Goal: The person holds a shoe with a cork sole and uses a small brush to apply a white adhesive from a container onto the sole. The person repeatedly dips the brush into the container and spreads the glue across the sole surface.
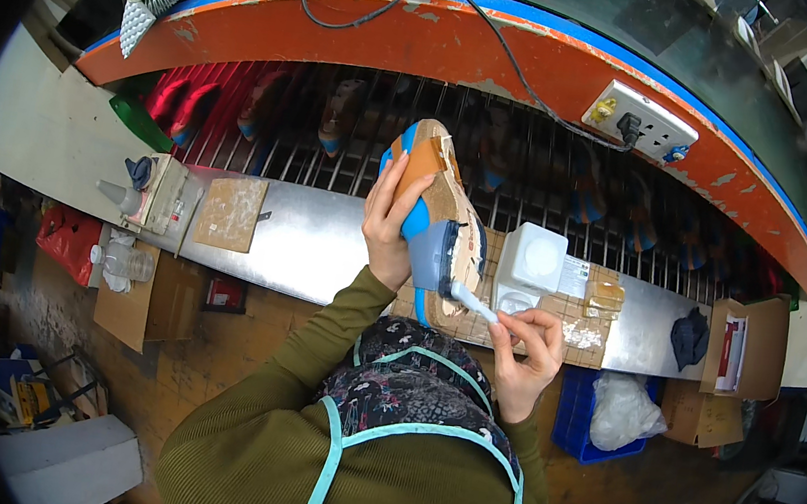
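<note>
My left hand [390, 220] is closed around a half-made shoe [469, 250] on a blue last, holding it tilted with the toe pointing away from me. A tan sole piece and a grey-blue part near the heel show on it. In my right hand [526, 358] I pinch a small brush [475, 303] with a pale handle; its head meets the shoe's edge by the heel. Just right of the shoe, a white plastic container [534, 258] stands on a grid-marked board [581, 352]. A yellowish block [604, 299] lies beside it.
A metal ledge [310, 231] runs before me, with a stained square board [231, 214] on its left. Beyond, several shoes hang over a rod rack [284, 162] under an orange edge [348, 49] bearing a socket strip [641, 123]. Below right stands a blue crate [577, 435]; cardboard boxes [160, 303] flank both sides.
</note>
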Tool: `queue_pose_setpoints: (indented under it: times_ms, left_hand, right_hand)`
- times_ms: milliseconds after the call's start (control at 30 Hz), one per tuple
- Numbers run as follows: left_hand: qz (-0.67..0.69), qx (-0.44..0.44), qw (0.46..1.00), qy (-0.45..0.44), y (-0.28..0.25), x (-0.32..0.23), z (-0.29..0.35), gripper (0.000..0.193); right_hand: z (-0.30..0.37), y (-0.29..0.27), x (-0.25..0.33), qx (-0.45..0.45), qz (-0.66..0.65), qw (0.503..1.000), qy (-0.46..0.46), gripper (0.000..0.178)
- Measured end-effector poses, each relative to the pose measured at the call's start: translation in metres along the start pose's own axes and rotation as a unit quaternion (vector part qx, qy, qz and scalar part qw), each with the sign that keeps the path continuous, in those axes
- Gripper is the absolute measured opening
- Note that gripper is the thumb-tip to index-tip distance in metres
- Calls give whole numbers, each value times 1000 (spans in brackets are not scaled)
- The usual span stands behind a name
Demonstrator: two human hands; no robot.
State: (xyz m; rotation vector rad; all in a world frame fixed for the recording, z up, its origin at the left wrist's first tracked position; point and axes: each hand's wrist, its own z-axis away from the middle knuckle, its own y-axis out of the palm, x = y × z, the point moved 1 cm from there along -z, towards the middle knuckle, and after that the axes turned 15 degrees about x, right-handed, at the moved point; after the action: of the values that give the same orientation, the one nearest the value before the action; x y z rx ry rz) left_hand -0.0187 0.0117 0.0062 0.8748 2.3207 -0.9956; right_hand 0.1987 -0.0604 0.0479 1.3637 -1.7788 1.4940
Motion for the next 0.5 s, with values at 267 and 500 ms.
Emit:
queue_pose_setpoints:
  times_ms: [267, 500]
  left_hand:
    - [28, 27, 999, -34, 8, 1, 3, 51]
    - [46, 46, 996, -54, 17, 8, 5, 57]
  right_hand:
    - [3, -8, 5, 6, -3, 999, 53, 14]
    - [-6, -7, 10, -48, 154, 986, -46, 19]
